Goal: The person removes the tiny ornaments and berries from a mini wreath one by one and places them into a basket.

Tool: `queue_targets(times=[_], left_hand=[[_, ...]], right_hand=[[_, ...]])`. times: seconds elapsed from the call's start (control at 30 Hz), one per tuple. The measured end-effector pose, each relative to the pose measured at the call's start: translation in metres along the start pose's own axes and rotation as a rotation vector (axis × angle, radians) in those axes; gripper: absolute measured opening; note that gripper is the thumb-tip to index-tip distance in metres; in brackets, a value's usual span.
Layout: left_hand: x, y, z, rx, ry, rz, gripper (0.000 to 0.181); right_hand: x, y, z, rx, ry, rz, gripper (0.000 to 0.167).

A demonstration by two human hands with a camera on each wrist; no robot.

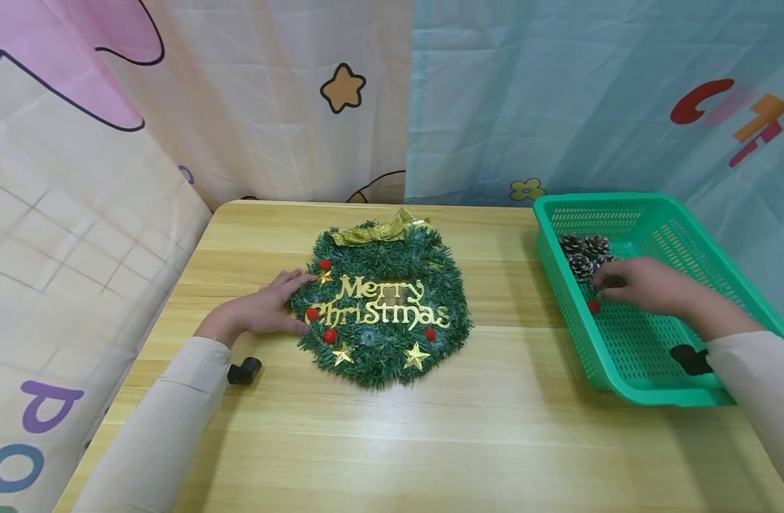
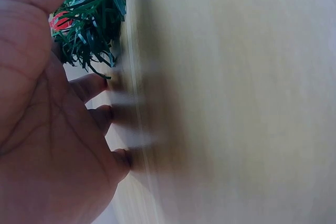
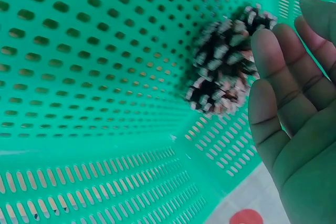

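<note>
Two hands on my feed: left hand (image 1: 269, 305), fingers spread, touches the wreath (image 1: 369, 260) on the worktop (image 1: 379, 442); right hand (image 1: 648, 285), loosely curved, seemingly empty, by the basket's (image 1: 648, 342) pinecones (image 1: 581, 266). I'd call this picking; it wants a gentle pinch.

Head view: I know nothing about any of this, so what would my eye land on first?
Likely the green wreath with gold "Merry Christmas" lettering, flat on the wooden table, with the left hand at its left edge. Next, the bright green basket on the right, where the right hand reaches in by white-tipped pine cones.
</note>
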State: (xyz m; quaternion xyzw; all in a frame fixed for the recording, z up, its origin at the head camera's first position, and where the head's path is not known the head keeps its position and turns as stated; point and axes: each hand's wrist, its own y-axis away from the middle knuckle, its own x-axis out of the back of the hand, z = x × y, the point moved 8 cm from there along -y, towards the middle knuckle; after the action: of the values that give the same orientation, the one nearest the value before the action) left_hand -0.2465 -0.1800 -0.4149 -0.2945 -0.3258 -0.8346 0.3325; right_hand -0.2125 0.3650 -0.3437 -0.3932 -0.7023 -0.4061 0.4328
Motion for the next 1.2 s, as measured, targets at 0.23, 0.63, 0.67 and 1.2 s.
queue_targets(times=[0.23,0.63,0.67,1.2], left_hand=[[-0.001,0.000,0.000,0.001,0.006,0.001,0.098],[-0.001,-0.001,-0.001,0.001,0.009,-0.001,0.097],[-0.001,-0.001,-0.001,0.001,0.008,-0.001,0.097],[0.000,-0.002,-0.002,-0.004,0.009,0.001,0.099]], right_hand=[[0.014,0.008,-0.004,-0.027,0.012,0.058,0.019],[0.036,0.028,-0.035,0.037,0.093,0.178,0.019],[0.037,0.030,-0.038,0.046,0.103,0.189,0.020],[0.047,0.051,-0.082,0.143,0.143,0.311,0.027]])
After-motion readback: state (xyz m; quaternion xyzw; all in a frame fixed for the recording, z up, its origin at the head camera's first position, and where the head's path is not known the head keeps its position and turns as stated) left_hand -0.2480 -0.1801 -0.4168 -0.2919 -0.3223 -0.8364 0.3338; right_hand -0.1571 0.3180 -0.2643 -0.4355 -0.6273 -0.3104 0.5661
